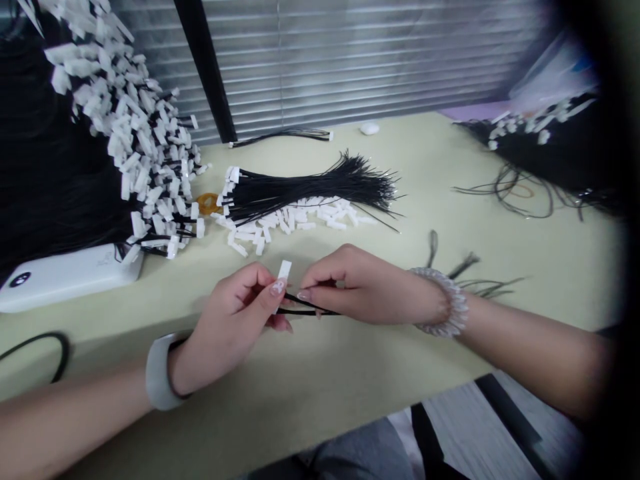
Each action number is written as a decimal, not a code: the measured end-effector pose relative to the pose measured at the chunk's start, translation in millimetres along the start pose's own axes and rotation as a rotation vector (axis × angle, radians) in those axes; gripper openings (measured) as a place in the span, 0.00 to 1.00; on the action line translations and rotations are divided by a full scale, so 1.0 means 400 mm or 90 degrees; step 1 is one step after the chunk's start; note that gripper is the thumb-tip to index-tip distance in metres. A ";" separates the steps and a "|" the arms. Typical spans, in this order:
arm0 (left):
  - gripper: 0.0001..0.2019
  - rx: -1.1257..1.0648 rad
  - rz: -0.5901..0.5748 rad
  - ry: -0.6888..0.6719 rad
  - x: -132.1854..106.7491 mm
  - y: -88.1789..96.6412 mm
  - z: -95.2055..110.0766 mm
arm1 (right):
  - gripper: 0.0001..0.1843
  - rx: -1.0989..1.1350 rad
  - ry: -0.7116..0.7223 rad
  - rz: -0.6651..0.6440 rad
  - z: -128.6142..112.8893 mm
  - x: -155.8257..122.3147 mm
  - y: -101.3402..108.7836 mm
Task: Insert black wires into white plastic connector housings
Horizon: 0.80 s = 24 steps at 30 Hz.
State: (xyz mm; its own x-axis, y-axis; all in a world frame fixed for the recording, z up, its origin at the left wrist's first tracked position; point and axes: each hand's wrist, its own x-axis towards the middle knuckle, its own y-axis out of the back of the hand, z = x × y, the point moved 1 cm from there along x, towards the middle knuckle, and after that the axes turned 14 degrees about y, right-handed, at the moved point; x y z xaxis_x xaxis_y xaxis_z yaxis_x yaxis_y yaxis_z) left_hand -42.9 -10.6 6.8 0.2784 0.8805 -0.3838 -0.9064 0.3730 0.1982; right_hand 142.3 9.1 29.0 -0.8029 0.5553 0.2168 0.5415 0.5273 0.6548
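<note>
My left hand [245, 303] pinches a small white plastic connector [285, 269] between thumb and fingers, its upper end sticking out above the thumb. Two black wires [305, 312] run from the connector toward the right. Closed on those wires close to the connector is my right hand [353, 285], thumb and fingertips pressed together. Behind the hands lies a bundle of black wires [310, 190] with white connectors at its left end. Loose white connectors [295, 219] are scattered along the near side of that bundle.
A large heap of black wires with white connectors [145, 147] fills the left, beside a white power-bank-like device [75, 275]. An orange tape ring [207, 203] sits by the bundle. More black wires [560, 147] lie at right. Blinds [350, 60] stand behind the table [280, 393].
</note>
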 end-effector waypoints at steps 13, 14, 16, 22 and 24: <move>0.12 -0.036 -0.023 0.028 0.012 -0.001 -0.001 | 0.10 -0.280 0.086 0.019 0.004 0.004 -0.015; 0.12 -0.039 -0.024 0.029 0.012 0.000 -0.002 | 0.09 -0.334 0.087 0.026 0.007 0.002 -0.011; 0.12 -0.039 -0.026 0.030 0.011 0.001 -0.003 | 0.09 -0.418 0.069 0.039 0.017 -0.004 0.009; 0.11 -0.050 -0.030 0.028 0.009 0.002 -0.003 | 0.16 -0.577 -0.043 0.106 0.071 -0.038 0.124; 0.11 -0.067 -0.017 0.018 0.009 0.001 -0.003 | 0.21 -0.651 -0.120 0.102 0.093 -0.050 0.148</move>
State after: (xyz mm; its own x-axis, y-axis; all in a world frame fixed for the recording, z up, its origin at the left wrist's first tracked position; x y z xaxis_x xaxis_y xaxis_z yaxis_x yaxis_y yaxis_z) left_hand -42.7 -7.5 4.6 0.2958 0.8615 -0.4128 -0.9275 0.3624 0.0917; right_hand 199.7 53.1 36.3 -0.6410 0.7082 0.2959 0.0987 -0.3062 0.9468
